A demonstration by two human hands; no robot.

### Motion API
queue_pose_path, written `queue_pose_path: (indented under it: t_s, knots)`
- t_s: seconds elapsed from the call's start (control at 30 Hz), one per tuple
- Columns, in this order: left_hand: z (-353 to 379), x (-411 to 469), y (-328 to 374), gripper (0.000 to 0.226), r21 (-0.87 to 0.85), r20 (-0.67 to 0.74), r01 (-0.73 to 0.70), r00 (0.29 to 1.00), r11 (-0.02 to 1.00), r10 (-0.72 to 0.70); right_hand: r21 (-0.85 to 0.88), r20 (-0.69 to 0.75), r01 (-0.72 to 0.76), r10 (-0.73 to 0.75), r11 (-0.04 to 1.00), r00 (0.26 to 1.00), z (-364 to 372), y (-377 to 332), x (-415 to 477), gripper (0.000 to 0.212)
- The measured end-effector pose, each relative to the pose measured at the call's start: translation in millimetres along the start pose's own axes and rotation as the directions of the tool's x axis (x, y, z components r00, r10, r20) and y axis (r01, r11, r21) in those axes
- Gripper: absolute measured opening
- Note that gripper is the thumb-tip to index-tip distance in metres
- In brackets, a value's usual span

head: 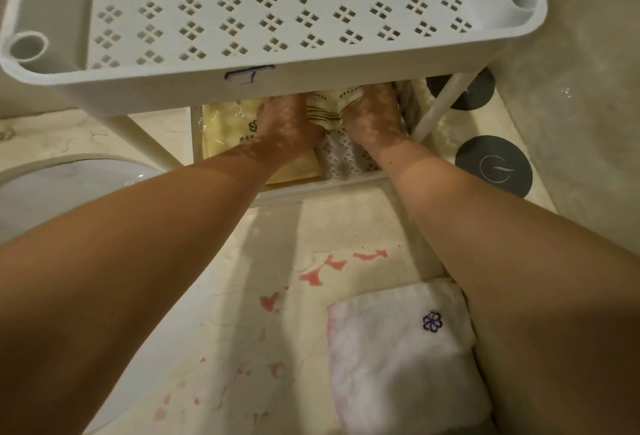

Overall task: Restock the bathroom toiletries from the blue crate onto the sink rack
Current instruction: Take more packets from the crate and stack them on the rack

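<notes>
A white perforated plastic rack stands on the counter; its top shelf (263,19) fills the upper part of the head view. Both hands reach under it onto the lower shelf (343,157). My left hand (287,123) and my right hand (374,116) together grip a cream packet with olive stripes (327,107) between them. A yellow plastic-wrapped packet (228,126) lies flat to the left, under my left hand. The fingertips are hidden by the top shelf. The blue crate is out of view.
A white sink basin (62,192) sits at the left. Two dark round lids (493,166) lie right of the rack. A folded white towel with a purple flower (401,348) lies near the counter's front. Pink liquid spots (311,275) mark the marble.
</notes>
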State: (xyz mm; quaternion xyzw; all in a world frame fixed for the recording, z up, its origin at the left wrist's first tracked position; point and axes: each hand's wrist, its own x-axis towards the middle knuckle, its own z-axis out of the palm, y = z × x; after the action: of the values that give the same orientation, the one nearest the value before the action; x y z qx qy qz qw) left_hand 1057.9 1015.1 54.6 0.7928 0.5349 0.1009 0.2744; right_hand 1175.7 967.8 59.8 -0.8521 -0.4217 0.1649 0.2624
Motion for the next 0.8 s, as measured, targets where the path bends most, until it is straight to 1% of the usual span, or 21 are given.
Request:
queue_pose_path:
  t_s: [0.07,0.17,0.2,0.3,0.37,0.57,0.7,0.8]
  knots:
    - [1,1,0,0.063,0.007,-0.014,-0.016,1.0,1.0,0.016,-0.014,-0.012,0.01,-0.01,1.0,1.0,1,0,1,0.043]
    - [3,3,3,0.059,0.029,-0.026,-0.031,0.999,0.999,0.032,-0.095,0.0,0.036,-0.036,0.995,0.999,0,1,0,0.038]
    - [3,3,4,0.059,0.046,-0.02,-0.035,0.999,0.998,0.035,-0.103,0.002,0.048,-0.048,0.994,0.999,0,1,-1,0.041]
    - [5,2,6,0.065,0.135,-0.004,-0.025,1.0,0.991,0.026,-0.07,0.039,0.078,-0.076,0.994,0.996,-4,0,-8,0.062]
    - [5,0,7,0.068,0.171,0.007,-0.015,1.0,0.985,0.014,-0.081,0.052,0.107,-0.103,0.991,0.993,-8,0,-13,0.067]
    - [-2,-14,6,0.077,0.129,0.013,0.001,1.0,0.992,-0.002,-0.123,0.083,0.132,-0.122,0.984,0.989,-17,-2,-28,0.075]
    - [-6,-29,4,0.072,0.092,-0.011,-0.007,1.0,0.996,0.008,-0.131,0.114,0.16,-0.146,0.978,0.983,-22,-2,-38,0.068]
    - [-12,-44,2,0.068,0.058,-0.026,-0.014,1.0,0.998,0.015,-0.117,0.175,0.144,-0.123,0.983,0.977,-28,0,-53,0.067]
